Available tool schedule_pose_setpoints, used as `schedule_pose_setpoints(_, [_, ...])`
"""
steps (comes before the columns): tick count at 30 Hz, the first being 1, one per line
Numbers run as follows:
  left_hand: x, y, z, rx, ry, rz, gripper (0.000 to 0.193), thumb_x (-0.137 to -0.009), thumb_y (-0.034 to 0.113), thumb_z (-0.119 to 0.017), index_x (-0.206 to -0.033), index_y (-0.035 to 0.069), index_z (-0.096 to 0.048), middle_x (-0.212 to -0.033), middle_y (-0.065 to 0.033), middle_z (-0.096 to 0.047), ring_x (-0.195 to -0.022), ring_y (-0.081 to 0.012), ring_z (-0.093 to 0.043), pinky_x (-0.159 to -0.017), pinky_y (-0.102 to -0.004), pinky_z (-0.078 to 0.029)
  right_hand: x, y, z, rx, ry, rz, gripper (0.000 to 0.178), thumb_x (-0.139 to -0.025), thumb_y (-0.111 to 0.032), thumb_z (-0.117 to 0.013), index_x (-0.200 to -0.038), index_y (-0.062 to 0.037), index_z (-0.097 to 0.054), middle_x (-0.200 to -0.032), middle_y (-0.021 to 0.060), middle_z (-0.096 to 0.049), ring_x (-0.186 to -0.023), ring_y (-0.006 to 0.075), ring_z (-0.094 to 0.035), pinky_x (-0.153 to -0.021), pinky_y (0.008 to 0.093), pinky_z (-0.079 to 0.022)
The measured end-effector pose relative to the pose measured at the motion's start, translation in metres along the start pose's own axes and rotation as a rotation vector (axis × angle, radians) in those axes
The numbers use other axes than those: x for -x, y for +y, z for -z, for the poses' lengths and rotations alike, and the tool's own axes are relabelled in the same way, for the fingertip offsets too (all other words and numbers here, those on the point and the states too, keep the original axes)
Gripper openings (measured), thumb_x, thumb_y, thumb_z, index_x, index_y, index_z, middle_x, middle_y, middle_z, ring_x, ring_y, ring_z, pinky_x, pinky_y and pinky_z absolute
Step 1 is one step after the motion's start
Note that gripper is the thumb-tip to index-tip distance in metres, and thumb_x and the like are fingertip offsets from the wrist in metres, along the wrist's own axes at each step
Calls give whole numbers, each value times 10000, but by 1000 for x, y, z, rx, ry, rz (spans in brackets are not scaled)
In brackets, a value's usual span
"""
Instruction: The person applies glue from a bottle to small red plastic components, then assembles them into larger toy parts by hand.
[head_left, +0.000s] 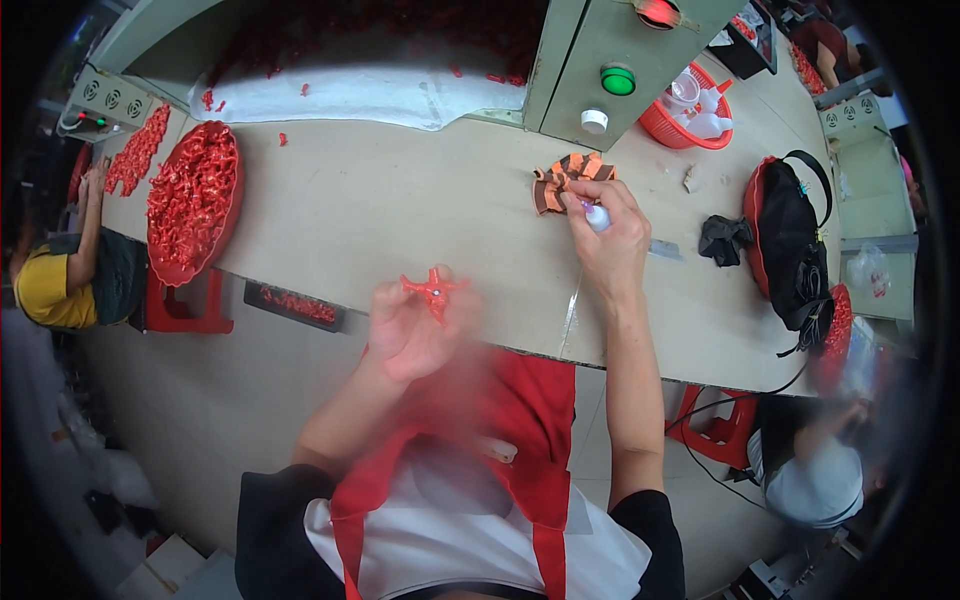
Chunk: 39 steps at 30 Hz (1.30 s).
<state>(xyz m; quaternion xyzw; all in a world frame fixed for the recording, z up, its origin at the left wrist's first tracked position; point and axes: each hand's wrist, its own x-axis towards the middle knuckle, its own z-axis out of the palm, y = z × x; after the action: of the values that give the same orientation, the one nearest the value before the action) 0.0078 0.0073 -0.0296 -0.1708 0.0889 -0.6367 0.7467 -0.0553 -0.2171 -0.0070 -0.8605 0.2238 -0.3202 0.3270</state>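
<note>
Head view: small red plastic piece (432,290), star-like with several prongs, pinched in fingertips of left hand (412,335), held up over near edge of the table (380,200). Left hand blurred, fingers curled shut around the piece. Right hand (612,245) stretched forward onto table, fingers closed around a small white bottle (597,216), tip pointing toward an orange and brown striped pad (570,178) lying just beyond the hand. What the bottle tip touches, cannot tell. A thin flat grey strip (664,249) lies just right of the right hand. Further right: black crumpled cloth (724,238), then black and red bag (790,245) at table end. Red basket (690,112) with white bottles sits behind, beside a grey-green control box (610,60) with a green button. Far left on table: red oval tray (193,200) heaped with red pieces. Other people sit at left edge and lower right. Red apron (520,420) on wearer's front.
</note>
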Motion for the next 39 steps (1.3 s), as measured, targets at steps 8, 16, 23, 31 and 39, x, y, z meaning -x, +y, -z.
schedule_pose_setpoints(8, [3,2,5,-124,6,-47,331,-771,200,-627,-1060,57,-551,-1039,-57,-482,-965,-159,-435,-803,-277,-415,0,0,-1,16,-10,-13,109,-757,-97,-662,-816,-9,-642,-793,91,-620,-687,209,-607,-630,294,-468])
schedule_pose_setpoints(16, [6,-10,-23,-994,184,-275,300,-754,75,-616,-1044,22,-561,-1026,-113,-490,-978,-203,-511,-886,-329,-455,2,2,-3,-16,-26,-46,117,-714,-81,-676,-810,-34,-627,-795,90,-607,-707,272,-600,-628,345,-460])
schedule_pose_setpoints(23, [-8,-25,-52,-2460,311,-850,300,-612,-76,-644,-900,3,-612,-912,-99,-531,-720,-181,-634,-757,-295,-517,1,1,-3,-17,-27,-48,118,-722,-99,-684,-811,-41,-631,-788,88,-607,-693,270,-598,-620,344,-459])
schedule_pose_setpoints(31, [-10,-22,-44,-2578,405,-914,285,-610,-51,-640,-879,39,-617,-880,-88,-533,-688,-176,-633,-622,-286,-518,1,2,-4,12,-47,-40,109,-742,-101,-675,-808,-25,-635,-786,86,-612,-682,232,-597,-626,315,-462])
schedule_pose_setpoints(39, [-8,-19,-38,-2565,443,-893,271,-613,-37,-645,-871,39,-611,-889,-92,-543,-677,-172,-629,-587,-279,-511,1,-1,-2,4,-64,-76,113,-729,-101,-682,-807,-38,-630,-804,86,-611,-702,265,-600,-631,343,-462])
